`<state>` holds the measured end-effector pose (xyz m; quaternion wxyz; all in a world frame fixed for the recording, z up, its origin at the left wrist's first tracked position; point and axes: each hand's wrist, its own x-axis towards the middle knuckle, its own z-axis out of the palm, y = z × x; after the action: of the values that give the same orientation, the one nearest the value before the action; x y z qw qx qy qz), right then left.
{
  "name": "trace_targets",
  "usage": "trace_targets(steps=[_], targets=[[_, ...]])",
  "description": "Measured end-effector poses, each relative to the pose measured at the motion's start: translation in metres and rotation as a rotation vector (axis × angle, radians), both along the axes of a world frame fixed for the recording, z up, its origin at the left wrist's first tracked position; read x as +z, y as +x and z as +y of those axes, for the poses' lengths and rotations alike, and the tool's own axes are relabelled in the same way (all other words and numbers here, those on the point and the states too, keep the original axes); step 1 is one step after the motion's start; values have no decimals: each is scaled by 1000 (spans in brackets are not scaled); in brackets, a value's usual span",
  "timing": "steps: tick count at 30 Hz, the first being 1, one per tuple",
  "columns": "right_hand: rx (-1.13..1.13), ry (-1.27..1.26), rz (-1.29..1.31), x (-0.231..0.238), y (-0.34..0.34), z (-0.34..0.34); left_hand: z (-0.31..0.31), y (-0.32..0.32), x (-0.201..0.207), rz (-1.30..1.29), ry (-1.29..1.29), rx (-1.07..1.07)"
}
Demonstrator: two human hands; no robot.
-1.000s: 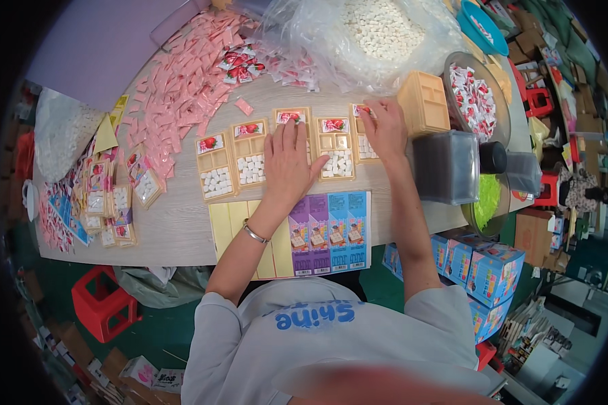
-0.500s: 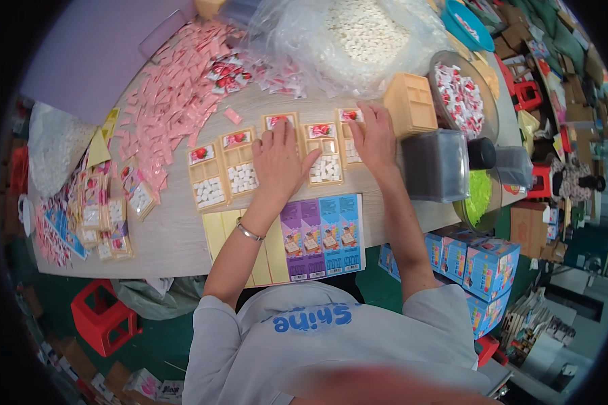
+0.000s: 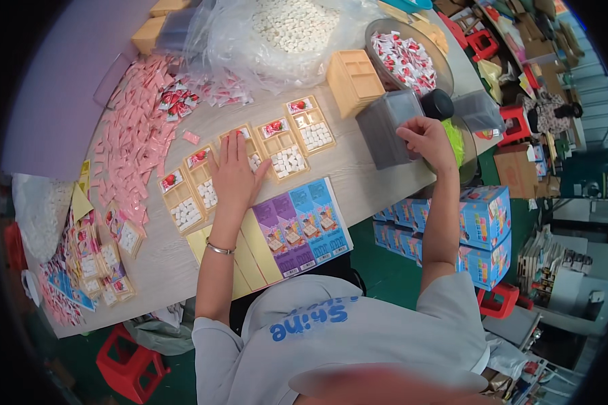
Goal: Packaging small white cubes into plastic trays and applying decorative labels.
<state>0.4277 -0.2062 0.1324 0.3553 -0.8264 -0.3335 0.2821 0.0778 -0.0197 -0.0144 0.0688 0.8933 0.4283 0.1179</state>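
Several small beige compartment trays stand in a slanting row, each with a red-and-white strawberry sachet in its top section and white cubes in the lower one. My left hand (image 3: 233,172) lies over the middle tray (image 3: 244,131), fingers stretched out and partly covering its sachet and cubes. To its right are another tray (image 3: 273,143) and the end tray (image 3: 307,116). My right hand (image 3: 427,140) is curled beside the dark clear plastic container (image 3: 388,131), above the bowl of bright green pieces (image 3: 457,143). Whether its bent fingers hold anything is hidden.
Pink sachets (image 3: 125,142) cover the table's left. A clear bag of white cubes (image 3: 294,23) lies at the back. Stacked empty beige trays (image 3: 352,84) stand near a bowl of red-and-white sachets (image 3: 405,64). Printed cards (image 3: 294,229) lie at the front edge; blue boxes (image 3: 483,219) stand below.
My right hand has left the rightmost tray and moved right, to beside the dark container and green bowl. My left hand stays over the middle tray. The whole view has turned.
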Motion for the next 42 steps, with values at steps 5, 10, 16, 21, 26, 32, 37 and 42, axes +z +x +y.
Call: trace_targets(steps=[5, 10, 16, 21, 26, 32, 37, 42], targets=[[-21, 56, 114, -5, 10, -5, 5, -9, -6, 9, 22, -47], [-39, 51, 94, -6, 0, -5, 1, -3, 6, 75, 46, -17], [-19, 64, 94, -5, 2, -5, -35, 34, 4, -75, 3, -257], [-1, 96, 121, -12, 10, -6, -30, 34, -8, -69, 49, -202], [-61, 17, -17, -6, -18, -3, -34, 62, 5, -8, 63, -207], [-43, 133, -954, 15, -41, -11, -35, 97, -12, 4, 137, -285], [94, -75, -961, -3, -25, -18, -43, 95, 9, -120, 114, -325], [79, 12, -631, -6, -18, -10, -62, 114, 48, -464, -18, -395]])
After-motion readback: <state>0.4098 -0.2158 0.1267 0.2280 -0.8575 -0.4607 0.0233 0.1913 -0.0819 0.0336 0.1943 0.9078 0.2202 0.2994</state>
